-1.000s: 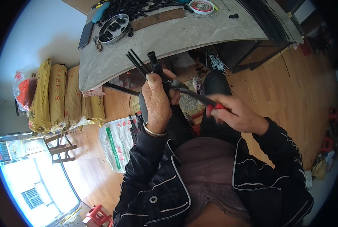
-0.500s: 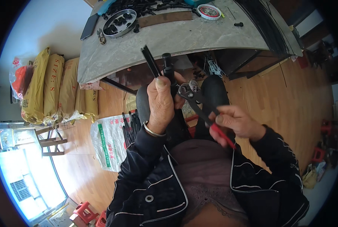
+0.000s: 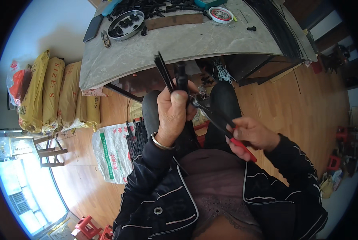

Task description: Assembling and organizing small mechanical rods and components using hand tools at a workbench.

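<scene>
My left hand is closed around a small bundle of thin black rods, which rises above its thumb. A thicker black tubular piece stands upright beside the bundle in the same grip. Red-and-black pliers slant between my hands, their jaws against the base of the black pieces. What the jaws touch there is too small to make out. My right hand is wrapped around the pliers' handles. Both hands are above my knees, in front of the table edge.
A grey stone-patterned table spans the far side, carrying a round metal tray of black parts, a brown strip and a small round dish. Long black rods lie at its right. Yellow sacks stand left; more rods lie on a white sack.
My left hand, with the rods and tubular piece, has come slightly lower and right. The pliers have shifted slightly downward with my right hand, still at the black pieces.
</scene>
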Motion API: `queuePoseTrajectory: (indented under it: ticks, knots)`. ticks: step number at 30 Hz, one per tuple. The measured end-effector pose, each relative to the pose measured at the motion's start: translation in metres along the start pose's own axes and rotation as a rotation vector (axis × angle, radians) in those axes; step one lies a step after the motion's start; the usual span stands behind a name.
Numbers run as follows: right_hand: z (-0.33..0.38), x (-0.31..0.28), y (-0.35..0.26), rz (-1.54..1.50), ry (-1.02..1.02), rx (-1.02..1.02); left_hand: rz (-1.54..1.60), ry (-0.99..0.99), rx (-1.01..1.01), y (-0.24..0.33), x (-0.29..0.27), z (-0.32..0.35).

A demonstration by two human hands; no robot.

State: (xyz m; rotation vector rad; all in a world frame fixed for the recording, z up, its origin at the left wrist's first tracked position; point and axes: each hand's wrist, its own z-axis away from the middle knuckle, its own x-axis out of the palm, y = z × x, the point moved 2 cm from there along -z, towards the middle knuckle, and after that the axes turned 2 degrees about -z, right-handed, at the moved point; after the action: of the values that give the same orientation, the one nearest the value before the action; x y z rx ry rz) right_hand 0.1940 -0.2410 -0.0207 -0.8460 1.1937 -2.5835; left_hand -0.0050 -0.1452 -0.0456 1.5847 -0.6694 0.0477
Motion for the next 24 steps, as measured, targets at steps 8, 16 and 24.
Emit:
queuePoseTrajectory:
  ticks: [8,16,24]
  knots:
    - [-0.001,0.003,-0.033,0.61,0.186,-0.165,-0.003,0.1,-0.013,-0.007,-0.009,0.001]
    - [-0.003,0.015,0.003,-0.04,0.028,-0.028,-0.001,0.042,-0.012,-0.002,-0.007,0.0]
    - [-0.013,0.025,0.036,-0.918,-0.711,0.065,-0.046,-0.015,0.014,0.001,-0.002,0.008]
